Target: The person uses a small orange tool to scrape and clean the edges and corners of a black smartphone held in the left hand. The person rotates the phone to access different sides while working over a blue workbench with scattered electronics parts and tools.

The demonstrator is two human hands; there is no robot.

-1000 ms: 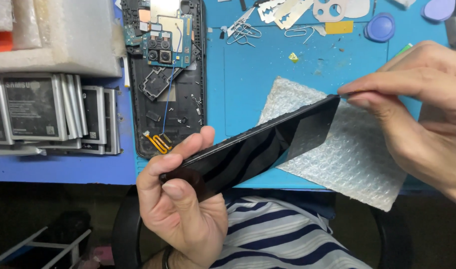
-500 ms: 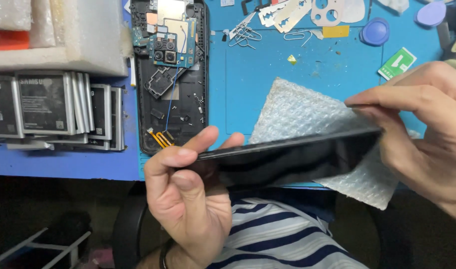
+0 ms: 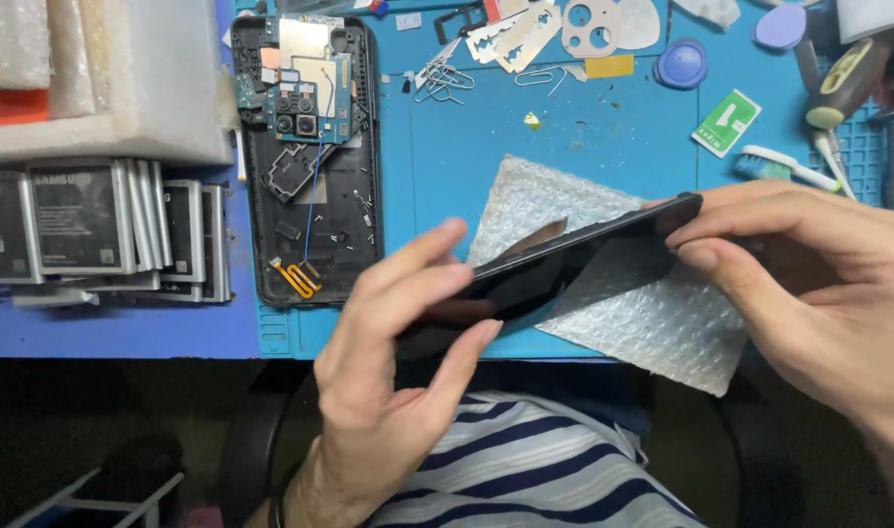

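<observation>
From my remote seat I see a glossy black phone screen (image 3: 564, 269), clear-white bubble wrap (image 3: 652, 323), a bright blue worktop (image 3: 564, 147), a navy-and-white striped shirt (image 3: 545, 479) and grey batteries (image 3: 105, 230).

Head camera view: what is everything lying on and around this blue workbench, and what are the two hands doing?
Phone screen panel: one, black, held edge-on above the mat between both hands.
Bubble wrap sheet: one, clear white, on the mat under the panel.
Opened phone body: one, black with a blue circuit board, on the mat at upper left.
Batteries: a row, exact count unclear, grey and black, at left.
Foam block: one, white, top left.
Work mat: one, blue, covering the bench.
Paper clips: several, metal, top centre.
Toothbrush: one, white and green, at right.
Screwdriver: one, black and yellow handle, top right.
Left hand: grips the panel's near end.
Right hand: pinches the panel's far end.
</observation>
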